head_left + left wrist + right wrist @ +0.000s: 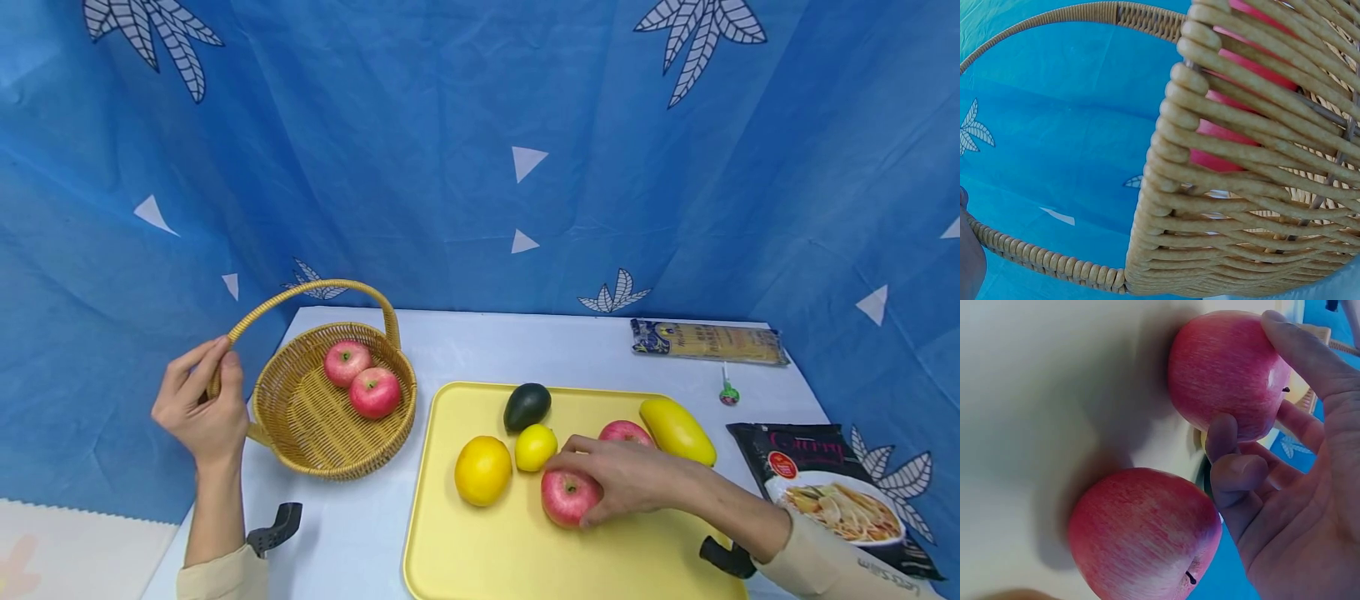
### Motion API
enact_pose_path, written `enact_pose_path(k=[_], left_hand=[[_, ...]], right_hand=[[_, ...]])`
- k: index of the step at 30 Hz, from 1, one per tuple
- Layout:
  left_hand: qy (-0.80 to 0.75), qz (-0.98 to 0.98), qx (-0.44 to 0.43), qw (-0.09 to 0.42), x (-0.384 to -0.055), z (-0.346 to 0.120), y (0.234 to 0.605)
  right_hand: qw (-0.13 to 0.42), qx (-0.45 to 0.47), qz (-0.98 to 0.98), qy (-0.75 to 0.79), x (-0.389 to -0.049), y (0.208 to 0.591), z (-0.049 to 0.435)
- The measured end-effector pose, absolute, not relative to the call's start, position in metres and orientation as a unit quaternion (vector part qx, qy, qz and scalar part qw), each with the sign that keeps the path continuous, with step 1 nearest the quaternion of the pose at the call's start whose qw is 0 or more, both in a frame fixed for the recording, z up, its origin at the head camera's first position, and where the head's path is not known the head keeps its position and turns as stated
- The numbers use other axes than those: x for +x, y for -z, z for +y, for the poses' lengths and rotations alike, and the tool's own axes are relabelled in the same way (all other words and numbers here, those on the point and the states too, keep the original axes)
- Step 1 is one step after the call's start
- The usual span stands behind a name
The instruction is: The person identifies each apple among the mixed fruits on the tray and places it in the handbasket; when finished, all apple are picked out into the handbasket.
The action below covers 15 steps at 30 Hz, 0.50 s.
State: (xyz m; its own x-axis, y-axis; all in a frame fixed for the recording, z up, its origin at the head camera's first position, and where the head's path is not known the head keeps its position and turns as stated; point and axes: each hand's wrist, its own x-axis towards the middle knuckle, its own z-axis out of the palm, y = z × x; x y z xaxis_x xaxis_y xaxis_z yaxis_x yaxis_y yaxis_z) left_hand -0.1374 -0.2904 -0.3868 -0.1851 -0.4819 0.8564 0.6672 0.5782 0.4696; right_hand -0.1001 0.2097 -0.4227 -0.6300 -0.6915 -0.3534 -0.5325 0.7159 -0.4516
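1. By the left edge of the table (450, 342), our left hand (202, 404) has fingers curled round the handle (392, 325) of the basket (311, 421), probably to steady it.
2. Amid the tray (480, 550), our right hand (637, 475) parts thumb and fingers just enough to grip an apple (564, 500) by its sides.
3. Near the tray's far right corner lies another apple (624, 431); two more apples (375, 393) sit in the basket, whose wall should stop them rolling.

Head looks forward, down; left wrist, close, shares its basket (313, 425); right wrist, close, two apples (1229, 375).
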Motion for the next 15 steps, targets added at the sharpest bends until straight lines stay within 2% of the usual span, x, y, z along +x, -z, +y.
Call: enact_pose_path(k=[15], left_hand=[[0.453, -0.625, -0.074, 0.631, -0.1381, -0.2915, 0.3882]], right_hand=[[0.293, -0.341, 0.879, 0.156, -0.0989, 0.4247, 0.2070]])
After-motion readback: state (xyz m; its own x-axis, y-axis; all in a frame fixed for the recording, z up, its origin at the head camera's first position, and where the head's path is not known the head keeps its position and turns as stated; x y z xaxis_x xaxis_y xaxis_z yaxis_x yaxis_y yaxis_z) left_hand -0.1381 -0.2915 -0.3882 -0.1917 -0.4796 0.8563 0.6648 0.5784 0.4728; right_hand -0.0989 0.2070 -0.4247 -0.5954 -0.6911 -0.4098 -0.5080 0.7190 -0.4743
